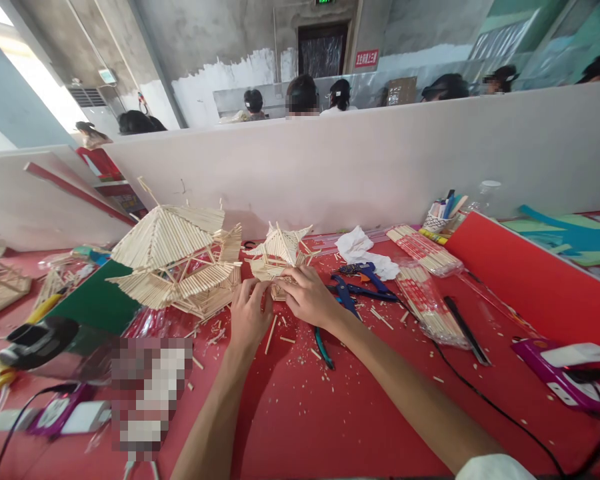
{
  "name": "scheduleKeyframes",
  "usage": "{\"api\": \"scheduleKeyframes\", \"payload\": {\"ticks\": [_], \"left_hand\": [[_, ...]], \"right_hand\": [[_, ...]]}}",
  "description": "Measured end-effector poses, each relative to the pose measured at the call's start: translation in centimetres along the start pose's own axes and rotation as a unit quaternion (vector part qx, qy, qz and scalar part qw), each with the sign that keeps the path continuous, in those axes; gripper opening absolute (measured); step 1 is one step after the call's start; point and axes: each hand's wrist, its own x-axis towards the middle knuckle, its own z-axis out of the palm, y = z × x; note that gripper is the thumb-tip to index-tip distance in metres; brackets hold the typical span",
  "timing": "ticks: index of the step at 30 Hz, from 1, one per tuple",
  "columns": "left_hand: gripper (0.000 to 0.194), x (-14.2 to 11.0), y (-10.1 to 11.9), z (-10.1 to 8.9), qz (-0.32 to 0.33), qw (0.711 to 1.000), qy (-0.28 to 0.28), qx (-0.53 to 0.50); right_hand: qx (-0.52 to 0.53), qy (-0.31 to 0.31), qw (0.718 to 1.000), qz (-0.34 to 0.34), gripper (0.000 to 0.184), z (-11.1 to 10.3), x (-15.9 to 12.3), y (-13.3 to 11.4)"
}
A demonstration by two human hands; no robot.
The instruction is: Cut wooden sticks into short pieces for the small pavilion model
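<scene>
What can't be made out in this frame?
All in the head view:
Small stick model's base: partly covered by the right hand.
Whether the left hand grips anything: the hand hides it.
Pixelated item: blurred by mosaic.
Stick frame: cut off by the left edge.
Co-workers, lower bodies: behind the partition.

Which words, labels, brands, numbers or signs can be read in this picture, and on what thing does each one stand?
"卫生间请上三楼" (as best I can read it): red sign in the background.
"EXIT" (partly cut off by the top edge): green sign.
Too small or blurred to read: red print on the stick packets; any markings on the purple power strips.
</scene>
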Motion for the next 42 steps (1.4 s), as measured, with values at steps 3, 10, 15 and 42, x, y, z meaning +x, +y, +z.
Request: {"api": "scheduleKeyframes", "payload": {"ticks": [3, 10, 15, 42], "left_hand": [[0.023, -0.1, -0.2, 0.2, 0.002, 1.0, 0.004, 0.003], [0.024, -0.3, -0.5, 0.2, 0.02, 1.0, 0.013, 0.007], [0.021, -0.2, -0.4, -0.1, 0.032, 0.999, 0.02, 0.016], [0.015, -1.3, 2.0, -1.0, 0.171, 0.969, -0.106, -0.141]], "right_hand": [[0.001, 0.0, 1.0, 0.001, 0.038, 0.0, 0.0, 0.0], [-0.007, 0.002, 1.0, -0.002, 0.037, 0.0, 0.0, 0.0], [-0.016, 0.013, 1.0, -0.004, 0.034, 0.1, 0.0, 0.0], [0.557, 0.0, 0.76, 0.335, 0.038, -0.8, -5.0, -2.1]]}}
